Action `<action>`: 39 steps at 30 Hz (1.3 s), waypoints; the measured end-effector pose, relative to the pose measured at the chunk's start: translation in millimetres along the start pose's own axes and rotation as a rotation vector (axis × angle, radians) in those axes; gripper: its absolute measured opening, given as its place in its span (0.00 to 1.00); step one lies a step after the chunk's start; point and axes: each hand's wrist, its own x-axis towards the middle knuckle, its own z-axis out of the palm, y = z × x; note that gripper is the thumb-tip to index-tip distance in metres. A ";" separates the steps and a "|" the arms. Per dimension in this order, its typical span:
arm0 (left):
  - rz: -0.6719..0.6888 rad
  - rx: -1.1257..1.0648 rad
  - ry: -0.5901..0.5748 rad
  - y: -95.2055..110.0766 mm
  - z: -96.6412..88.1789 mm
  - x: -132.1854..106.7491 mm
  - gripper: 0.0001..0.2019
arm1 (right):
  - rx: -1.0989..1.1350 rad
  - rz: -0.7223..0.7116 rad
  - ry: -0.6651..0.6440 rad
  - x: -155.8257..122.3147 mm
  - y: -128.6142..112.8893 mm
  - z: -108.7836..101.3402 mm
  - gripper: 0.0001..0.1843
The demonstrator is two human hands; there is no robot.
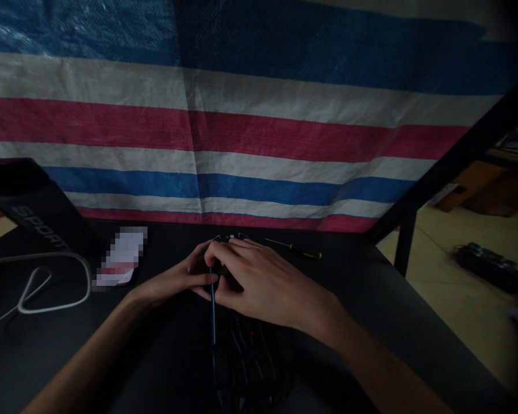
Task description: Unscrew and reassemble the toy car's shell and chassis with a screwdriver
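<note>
My left hand (185,277) and my right hand (254,279) meet over a dark object (248,351) that lies on the black table (349,299). It has a thin blue edge line (213,322) and is too dim to name. My right hand lies on top of it, fingers curled and pressed together near its far end. My left hand's fingers pinch the same end from the left. A slim screwdriver (293,248) with a yellow-marked handle lies just beyond my right hand.
A striped blue, white and red tarp (241,132) hangs behind the table. A black bag marked SPORT (38,218) and a white cable (56,287) sit at the left, with a small card (121,256) beside them. The floor is at the right, past the table's edge.
</note>
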 end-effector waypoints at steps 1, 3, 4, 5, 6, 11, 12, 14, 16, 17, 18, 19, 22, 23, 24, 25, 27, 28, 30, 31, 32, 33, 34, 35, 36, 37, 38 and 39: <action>-0.001 0.002 0.009 0.1 0.5 0.0 0.42 | 0.004 -0.004 -0.005 -0.1 -0.3 -0.8 0.09; -0.019 0.010 0.036 0.2 1.1 0.0 0.43 | -0.012 0.027 -0.018 0.0 -0.3 -1.1 0.07; -0.034 0.015 0.043 0.5 1.3 0.1 0.43 | -0.024 0.053 -0.020 0.2 0.1 -0.7 0.07; -0.046 0.020 0.045 0.9 1.4 0.2 0.44 | -0.031 0.071 -0.019 0.4 0.7 -0.1 0.07; -0.051 0.021 0.041 1.6 1.4 0.3 0.45 | -0.030 0.075 -0.017 0.7 1.3 0.5 0.08; -0.039 0.014 0.043 3.1 2.1 -0.8 0.46 | 0.029 -0.023 -0.001 1.2 2.0 0.0 0.09; -0.040 0.015 0.052 2.3 1.8 -1.1 0.45 | 0.032 -0.024 -0.007 1.2 1.9 -0.3 0.09; -0.029 0.010 0.061 -0.4 0.5 -1.2 0.44 | 0.013 0.002 -0.023 1.3 1.9 -0.3 0.09; -0.016 -0.002 0.039 -3.4 -1.5 -0.6 0.43 | -0.019 0.030 -0.029 1.7 2.1 -0.1 0.08; -0.012 -0.004 0.024 -4.4 -2.4 -0.2 0.42 | -0.027 0.032 -0.028 1.9 2.0 0.0 0.08; -0.009 -0.004 0.012 -5.0 -3.0 0.2 0.42 | -0.024 0.027 -0.020 2.0 1.9 0.1 0.07; -0.008 0.000 0.006 -5.0 -3.2 0.6 0.42 | -0.014 0.014 -0.012 2.0 1.6 0.1 0.08; -0.018 0.015 0.028 -2.5 -1.4 0.3 0.43 | -0.004 -0.009 0.001 1.3 0.6 0.5 0.08; -0.027 0.019 0.037 -1.2 -0.5 0.1 0.44 | -0.018 0.003 -0.002 0.9 0.5 0.8 0.08; -0.039 0.022 0.043 0.0 0.3 -0.2 0.44 | -0.039 0.022 -0.009 0.5 0.6 1.2 0.07; -0.052 0.025 0.049 1.1 1.0 -0.4 0.44 | -0.060 0.041 -0.017 0.1 0.7 1.4 0.08; -0.070 0.034 0.055 2.7 1.6 -0.5 0.45 | -0.075 0.052 -0.026 -0.5 1.1 1.4 0.08; -0.073 0.040 0.053 3.3 1.8 -0.4 0.45 | -0.067 0.042 -0.022 -0.7 1.1 1.2 0.07; -0.060 0.049 0.044 4.4 2.4 -0.5 0.45 | -0.038 0.014 0.000 -0.9 0.6 0.6 0.06; -0.049 0.053 0.044 4.9 2.9 -0.7 0.45 | -0.029 0.002 0.011 -0.9 0.3 0.4 0.07; -0.041 0.054 0.049 5.5 3.6 -1.0 0.44 | -0.028 -0.003 0.016 -0.7 0.0 0.4 0.07; -0.037 0.055 0.059 6.0 4.5 -1.3 0.44 | -0.036 0.001 0.016 -0.5 0.0 0.6 0.06; -0.035 0.056 0.075 6.5 5.3 -1.6 0.44 | -0.048 0.012 0.010 -0.3 0.2 0.9 0.05; -0.037 0.057 0.089 6.8 5.9 -1.6 0.44 | -0.059 0.026 0.003 -0.2 0.6 1.1 0.05; -0.037 0.057 0.099 6.7 6.2 -1.4 0.44 | -0.060 0.034 -0.007 -0.2 1.1 1.3 0.06; -0.033 0.056 0.100 6.3 6.0 -0.9 0.43 | -0.049 0.032 -0.012 -0.5 1.5 1.2 0.06; -0.025 0.055 0.091 5.3 5.3 -0.1 0.42 | -0.024 0.017 -0.015 -0.9 1.8 0.9 0.05; -0.013 0.052 0.082 3.8 4.0 0.8 0.40 | 0.008 -0.007 -0.013 -1.5 1.7 0.5 0.05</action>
